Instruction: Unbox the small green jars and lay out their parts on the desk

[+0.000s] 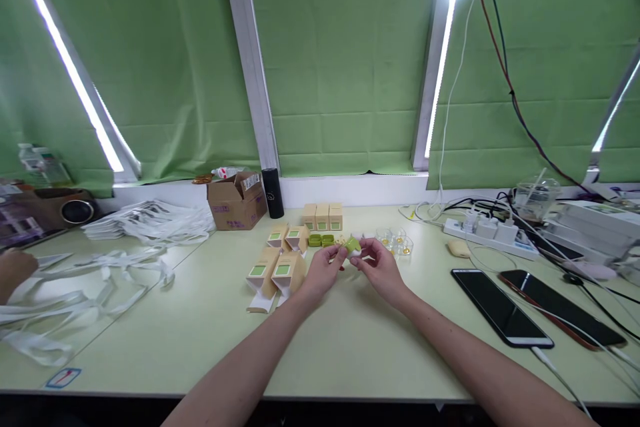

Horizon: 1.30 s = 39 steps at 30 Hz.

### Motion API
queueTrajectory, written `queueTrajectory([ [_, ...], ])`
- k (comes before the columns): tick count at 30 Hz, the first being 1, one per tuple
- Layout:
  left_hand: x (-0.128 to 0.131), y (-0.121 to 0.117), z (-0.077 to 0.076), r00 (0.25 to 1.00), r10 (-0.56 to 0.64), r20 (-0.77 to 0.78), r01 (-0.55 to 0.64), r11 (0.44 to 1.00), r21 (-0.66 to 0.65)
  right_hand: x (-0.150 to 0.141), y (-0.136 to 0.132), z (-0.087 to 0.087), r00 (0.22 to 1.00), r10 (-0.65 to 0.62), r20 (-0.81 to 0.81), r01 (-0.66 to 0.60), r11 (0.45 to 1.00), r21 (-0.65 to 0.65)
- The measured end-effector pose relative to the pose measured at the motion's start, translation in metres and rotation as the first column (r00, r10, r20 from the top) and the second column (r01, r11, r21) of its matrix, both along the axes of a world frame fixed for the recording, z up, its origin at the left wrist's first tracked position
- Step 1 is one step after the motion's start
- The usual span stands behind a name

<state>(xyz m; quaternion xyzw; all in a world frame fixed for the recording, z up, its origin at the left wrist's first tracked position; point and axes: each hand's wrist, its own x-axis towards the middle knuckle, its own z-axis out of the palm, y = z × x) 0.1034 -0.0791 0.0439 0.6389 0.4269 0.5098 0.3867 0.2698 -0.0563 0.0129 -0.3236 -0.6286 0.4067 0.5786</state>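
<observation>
Both of my hands meet over the middle of the table around a small green-and-white piece [353,247]. The fingers of my left hand [324,272] pinch it from the left, while my right hand [384,271] grips its right side; its exact kind is too small to tell. Just behind my left hand sit small green square containers [321,240]. Clear plastic cups [400,241] with yellowish bottoms stand behind my right hand. To the left are several tan cardboard boxes [284,269] with green labels, the front ones with flaps open. Three closed tan boxes [323,217] stand in a row farther back.
At right lie two phones [503,307] with cables, near a white power strip [493,237]. Back left are a brown carton [237,203] and a black cylinder [273,192]. White straps [107,273] spread across the left table, where another person's hand [17,270] shows.
</observation>
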Motion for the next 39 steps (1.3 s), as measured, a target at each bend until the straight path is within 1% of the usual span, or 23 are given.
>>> queueTrajectory([
  [3, 0.003, -0.005, 0.003, 0.999, 0.021, -0.032, -0.021, 1.000, 0.018, 0.005, -0.004, 0.004, 0.988, -0.107, 0.113, 0.089, 0.984, 0.156],
  [5, 0.004, -0.007, 0.003, 0.994, 0.095, -0.058, -0.093, 0.995, 0.030, 0.007, -0.006, 0.007, 0.977, -0.162, 0.141, 0.120, 0.957, 0.264],
  [8, 0.004, -0.008, -0.001, 0.965, 0.234, -0.122, -0.225, 0.971, 0.081, 0.009, -0.007, 0.008, 0.965, -0.209, 0.155, 0.135, 0.911, 0.390],
  [10, 0.003, -0.008, -0.005, 0.947, 0.293, -0.132, -0.275, 0.951, 0.140, 0.009, -0.006, 0.008, 0.958, -0.226, 0.178, 0.126, 0.886, 0.445],
  [12, 0.002, -0.008, -0.008, 0.939, 0.324, -0.115, -0.296, 0.932, 0.210, 0.010, -0.004, 0.006, 0.945, -0.246, 0.216, 0.116, 0.868, 0.482],
  [16, 0.000, -0.012, -0.006, 0.925, 0.356, -0.136, -0.287, 0.885, 0.366, 0.011, -0.002, 0.003, 0.889, -0.325, 0.322, 0.094, 0.819, 0.566],
  [18, 0.001, -0.015, -0.004, 0.922, 0.351, -0.163, -0.269, 0.884, 0.383, 0.011, -0.003, 0.003, 0.854, -0.367, 0.369, 0.077, 0.790, 0.609],
  [20, 0.002, -0.016, -0.002, 0.933, 0.309, -0.184, -0.231, 0.907, 0.351, 0.011, -0.004, 0.004, 0.822, -0.405, 0.401, 0.062, 0.763, 0.643],
  [22, 0.003, -0.016, -0.001, 0.952, 0.242, -0.186, -0.178, 0.935, 0.306, 0.011, -0.006, 0.004, 0.792, -0.443, 0.421, 0.052, 0.735, 0.676],
  [24, 0.004, -0.015, -0.002, 0.965, 0.193, -0.180, -0.139, 0.951, 0.275, 0.010, -0.007, 0.004, 0.762, -0.477, 0.439, 0.040, 0.710, 0.703],
  [27, 0.004, -0.013, -0.005, 0.966, 0.175, -0.188, -0.127, 0.962, 0.242, 0.010, -0.008, 0.003, 0.717, -0.514, 0.470, 0.016, 0.687, 0.727],
  [31, 0.004, -0.010, -0.007, 0.971, 0.151, -0.185, -0.104, 0.964, 0.243, 0.010, -0.008, 0.003, 0.673, -0.546, 0.500, 0.002, 0.676, 0.737],
  [39, 0.003, -0.010, -0.007, 0.958, 0.177, -0.225, -0.112, 0.955, 0.274, 0.012, -0.006, 0.003, 0.660, -0.542, 0.520, -0.008, 0.688, 0.726],
])
